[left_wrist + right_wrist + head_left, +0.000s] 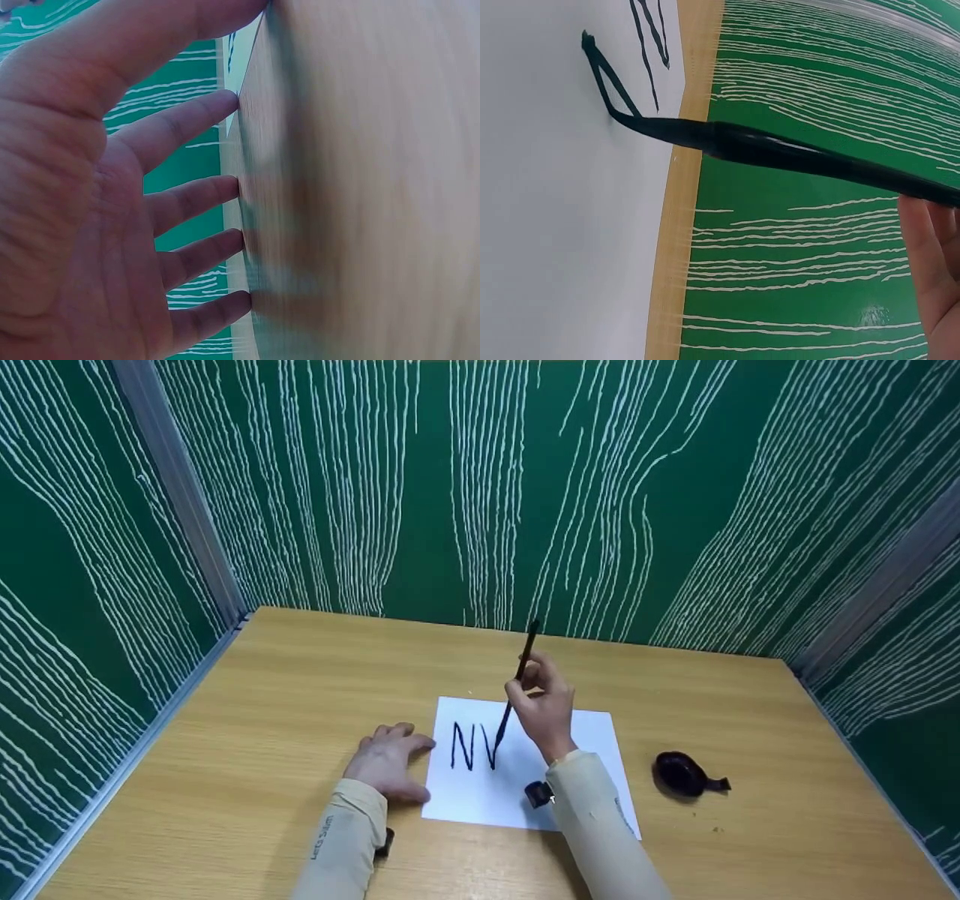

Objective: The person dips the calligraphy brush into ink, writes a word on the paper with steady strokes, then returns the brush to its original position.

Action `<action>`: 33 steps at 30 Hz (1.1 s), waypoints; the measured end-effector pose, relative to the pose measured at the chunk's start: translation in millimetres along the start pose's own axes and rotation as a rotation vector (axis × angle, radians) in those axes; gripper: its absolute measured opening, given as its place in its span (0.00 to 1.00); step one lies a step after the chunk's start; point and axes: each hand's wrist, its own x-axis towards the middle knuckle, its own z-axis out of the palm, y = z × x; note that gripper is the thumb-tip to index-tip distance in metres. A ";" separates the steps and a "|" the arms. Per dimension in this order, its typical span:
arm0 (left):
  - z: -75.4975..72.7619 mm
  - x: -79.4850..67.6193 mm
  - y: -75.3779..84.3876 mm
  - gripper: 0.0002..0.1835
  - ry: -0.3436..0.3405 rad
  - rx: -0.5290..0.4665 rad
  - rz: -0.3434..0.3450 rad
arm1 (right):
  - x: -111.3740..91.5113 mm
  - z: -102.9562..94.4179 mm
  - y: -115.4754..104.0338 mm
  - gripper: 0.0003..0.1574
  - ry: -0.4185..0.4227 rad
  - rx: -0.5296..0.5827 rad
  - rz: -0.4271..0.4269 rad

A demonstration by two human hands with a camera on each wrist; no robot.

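Observation:
A black brush (519, 679) is pinched in my right hand (546, 706), its handle leaning up and away. The bent bristle tip of the brush (667, 130) touches the white paper (465, 799), at a stroke of black ink. Bold strokes on the sheet form an N (463, 747) and, to its right, a V-like shape (490, 747). My left hand (386, 761) rests at the paper's left edge with its fingers spread. In the left wrist view, the fingertips (229, 101) of that hand press down on the tabletop and the sheet's edge.
To the right of the paper lies a small dark dish with a short handle (679, 775), on the wooden table (300, 675). Green panels with white wavy lines (427, 510) stand behind the table and at both sides. Dark specks (718, 829) dot the wood near the dish.

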 end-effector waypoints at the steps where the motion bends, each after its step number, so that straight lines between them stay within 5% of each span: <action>1: -0.1 -0.1 0.1 0.40 0.000 0.002 0.001 | -0.1 -1.0 -4.0 0.20 -0.001 -0.007 0.005; 26: 2.0 0.1 -0.9 0.40 0.009 -0.026 -0.010 | 0.4 -2.3 6.9 0.21 -0.004 -0.008 0.018; 33: 1.8 0.5 0.1 0.41 0.003 -0.025 -0.028 | 1.2 -4.9 -12.6 0.21 -0.009 -0.026 0.029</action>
